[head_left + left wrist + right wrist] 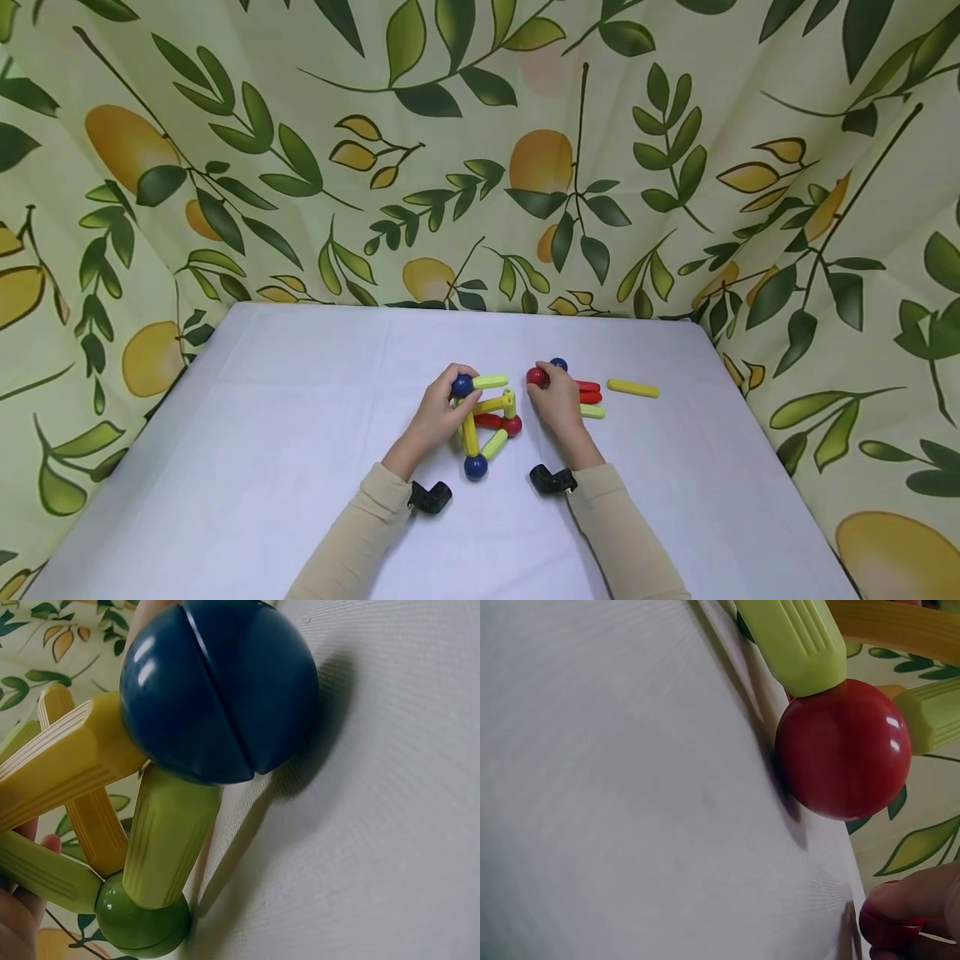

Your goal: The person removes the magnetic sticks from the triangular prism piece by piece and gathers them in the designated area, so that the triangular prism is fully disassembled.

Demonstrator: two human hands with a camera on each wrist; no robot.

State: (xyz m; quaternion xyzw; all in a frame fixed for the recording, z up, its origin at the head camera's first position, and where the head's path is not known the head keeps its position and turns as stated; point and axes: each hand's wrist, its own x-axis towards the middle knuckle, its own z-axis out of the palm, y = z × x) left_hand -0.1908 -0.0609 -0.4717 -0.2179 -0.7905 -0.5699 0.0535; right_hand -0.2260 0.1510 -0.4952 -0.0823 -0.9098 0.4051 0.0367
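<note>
A magnetic building frame of yellow, lime and red rods joined by balls stands on the table. My left hand (435,408) grips it at its upper blue ball (462,385), from which a lime rod (491,381) sticks out to the right. The frame's lower corners have a nearer blue ball (217,690), a green ball (142,919) and a red ball (844,750). To the right of the frame, my right hand (561,408) pinches a separate red ball (535,376) between thumb and fingers, just above or on the table; I cannot tell which.
Beyond my right hand lies another blue ball (558,364). Red rods (590,397) and a lime rod (592,412) lie beside that hand, partly hidden by it. Farther right is a yellow rod (633,388). A leaf-patterned curtain (465,183) hangs behind the white table (225,467).
</note>
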